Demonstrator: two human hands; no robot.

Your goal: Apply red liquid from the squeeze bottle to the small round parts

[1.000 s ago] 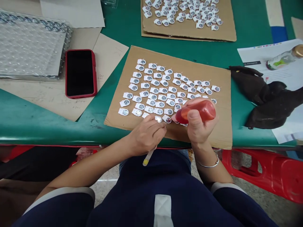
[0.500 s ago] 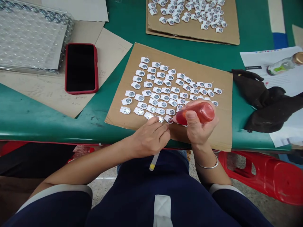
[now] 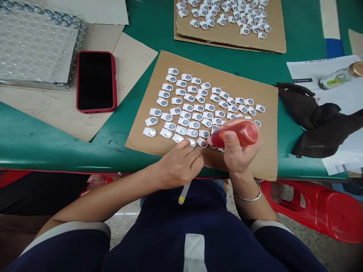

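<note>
My right hand (image 3: 241, 151) is wrapped round a red squeeze bottle (image 3: 235, 135), tilted so that its tip points left at a small white piece with a round metal centre (image 3: 202, 142). Close to that piece, my left hand (image 3: 181, 164) is closed on a thin translucent stick (image 3: 184, 193) with a yellow end, which sticks out below the palm. Its fingertips are at the edge of the neighbouring white piece. Rows of similar pieces lie on a brown cardboard sheet (image 3: 252, 166); my right hand and the bottle hide some of them.
Behind lies a second cardboard sheet (image 3: 227, 37) with more white pieces. A red-cased phone (image 3: 96, 82) and a bubble-wrapped pack (image 3: 34, 49) are on the left. Dark cloth items (image 3: 317, 139), papers and a small glass bottle (image 3: 336, 78) lie right. A red stool (image 3: 331, 215) stands below the table.
The view has shifted very slightly. Both hands keep almost the same place, with the red bottle's tip still at the same white piece.
</note>
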